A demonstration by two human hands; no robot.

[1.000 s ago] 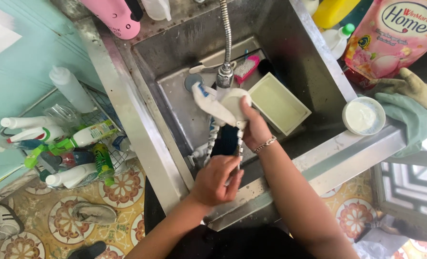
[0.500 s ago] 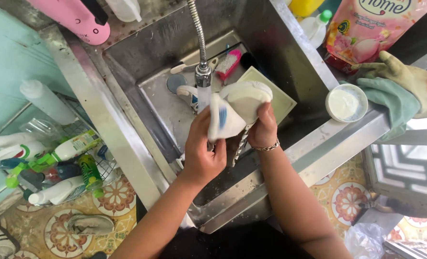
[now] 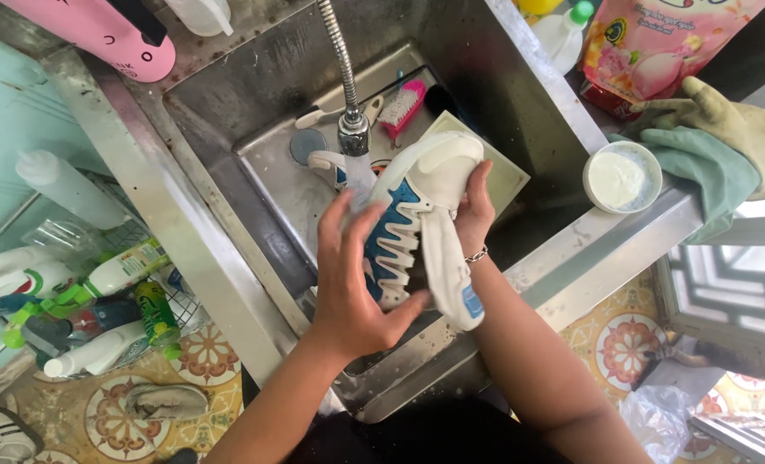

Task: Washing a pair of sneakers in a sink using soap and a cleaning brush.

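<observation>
A white and blue sneaker (image 3: 421, 219) is held over the steel sink (image 3: 262, 172), right under the tap (image 3: 352, 129) with water running onto it. My left hand (image 3: 352, 279) presses flat against the shoe's side with fingers spread. My right hand (image 3: 475, 213) grips the shoe from the far side, near its tongue, a thin bracelet on that wrist. A second sneaker (image 3: 326, 165) lies in the basin behind the tap.
A pink scrub brush (image 3: 401, 107) and a pale green tray (image 3: 502, 176) lie in the basin. A small tub of white paste (image 3: 621, 178) and rubber gloves (image 3: 717, 129) sit on the right rim. Bottles fill a rack (image 3: 82, 292) at left.
The sneaker has turned so its blue and white side faces up. My left hand moved from the shoe's heel to lie flat on its side. The camera view has shifted closer.
</observation>
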